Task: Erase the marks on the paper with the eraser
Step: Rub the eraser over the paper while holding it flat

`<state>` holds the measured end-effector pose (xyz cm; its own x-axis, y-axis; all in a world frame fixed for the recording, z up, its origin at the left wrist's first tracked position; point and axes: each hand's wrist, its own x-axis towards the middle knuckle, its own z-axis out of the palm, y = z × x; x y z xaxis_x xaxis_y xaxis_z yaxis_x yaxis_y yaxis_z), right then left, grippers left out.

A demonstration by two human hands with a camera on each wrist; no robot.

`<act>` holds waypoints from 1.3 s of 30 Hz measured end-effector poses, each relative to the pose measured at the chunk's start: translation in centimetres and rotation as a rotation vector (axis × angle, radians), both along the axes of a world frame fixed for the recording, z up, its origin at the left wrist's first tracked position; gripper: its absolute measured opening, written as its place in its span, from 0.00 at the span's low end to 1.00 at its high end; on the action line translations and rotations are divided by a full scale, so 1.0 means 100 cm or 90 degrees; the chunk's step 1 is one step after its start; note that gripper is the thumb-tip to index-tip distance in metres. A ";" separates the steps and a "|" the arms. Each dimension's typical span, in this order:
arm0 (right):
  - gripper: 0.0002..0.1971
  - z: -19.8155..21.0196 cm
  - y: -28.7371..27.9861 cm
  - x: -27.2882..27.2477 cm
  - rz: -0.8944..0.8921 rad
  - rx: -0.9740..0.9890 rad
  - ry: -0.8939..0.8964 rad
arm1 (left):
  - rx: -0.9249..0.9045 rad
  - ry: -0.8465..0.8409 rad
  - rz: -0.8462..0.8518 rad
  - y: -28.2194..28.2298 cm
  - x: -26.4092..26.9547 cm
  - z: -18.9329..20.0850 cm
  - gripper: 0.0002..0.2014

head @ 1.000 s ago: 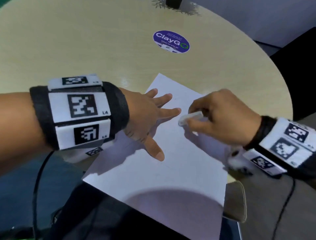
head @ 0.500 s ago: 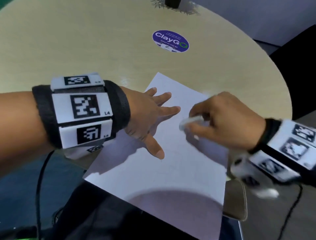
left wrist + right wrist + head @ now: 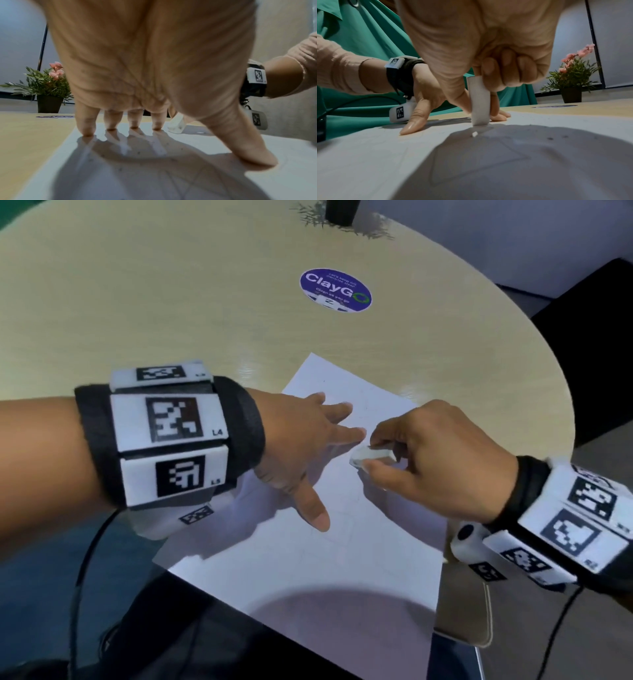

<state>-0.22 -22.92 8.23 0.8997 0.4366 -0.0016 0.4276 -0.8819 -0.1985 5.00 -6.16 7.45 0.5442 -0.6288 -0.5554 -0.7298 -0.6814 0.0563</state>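
A white sheet of paper [image 3: 329, 570] lies skewed on the round table, with faint pencil outlines on it [image 3: 479, 159]. My left hand [image 3: 308, 446] is spread flat on the sheet's left part, fingertips [image 3: 88, 132] and thumb pressing it down. My right hand [image 3: 428, 460] pinches a white eraser [image 3: 371, 456] between thumb and fingers, its lower end on the paper just right of the left index finger. In the right wrist view the eraser [image 3: 479, 102] stands upright with small crumbs below it. The left wrist view shows the eraser [image 3: 176, 124] beyond the fingers.
A round purple sticker [image 3: 335, 290] lies on the beige table [image 3: 171, 302] beyond the paper. A potted plant with pink flowers [image 3: 49, 89] stands at the far edge. The paper's near corner overhangs the table edge above dark clothing. Cables hang from both wristbands.
My right hand rubbed the eraser back and forth, ending a little closer to the left index finger. The left hand has stayed pressed on the paper.
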 end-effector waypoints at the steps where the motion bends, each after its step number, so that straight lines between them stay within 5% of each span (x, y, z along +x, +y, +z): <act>1: 0.13 0.000 0.005 -0.009 0.022 -0.003 0.018 | -0.004 0.005 0.006 0.000 -0.001 -0.001 0.59; 6: 0.21 0.000 -0.005 -0.009 -0.021 0.013 0.055 | -0.125 0.023 0.027 0.010 -0.006 -0.012 0.76; 11: 0.17 -0.002 0.009 -0.027 0.059 -0.037 0.083 | -0.122 0.011 0.039 0.010 -0.006 -0.008 0.63; 15: 0.18 0.007 -0.003 -0.003 -0.033 -0.010 0.038 | -0.002 -0.003 0.010 0.002 -0.007 0.001 0.59; 18: 0.16 0.002 0.007 -0.022 0.059 -0.040 0.081 | -0.026 -0.021 0.007 0.002 -0.006 -0.001 0.54; 23: 0.21 0.008 -0.008 -0.002 -0.028 -0.008 0.030 | -0.075 0.018 0.037 0.003 -0.010 -0.007 0.61; 27: 0.17 0.000 0.004 -0.026 0.058 -0.041 0.092 | -0.062 -0.004 0.017 0.006 -0.008 -0.011 0.63; 31: 0.17 0.007 -0.007 -0.005 -0.026 -0.017 0.032 | -0.041 -0.020 0.008 0.004 -0.006 -0.011 0.62; 34: 0.16 0.000 0.000 -0.027 0.052 -0.027 0.092 | -0.041 -0.037 -0.015 0.006 -0.008 -0.013 0.71; 39: 0.18 0.005 -0.010 -0.012 -0.009 -0.019 0.038 | -0.015 -0.038 0.017 0.001 -0.006 -0.004 0.59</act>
<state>-1.44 -23.95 8.76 0.9039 0.4222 -0.0680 0.4028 -0.8940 -0.1964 4.44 -6.03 7.08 0.5922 -0.6262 -0.5071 -0.7142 -0.6994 0.0297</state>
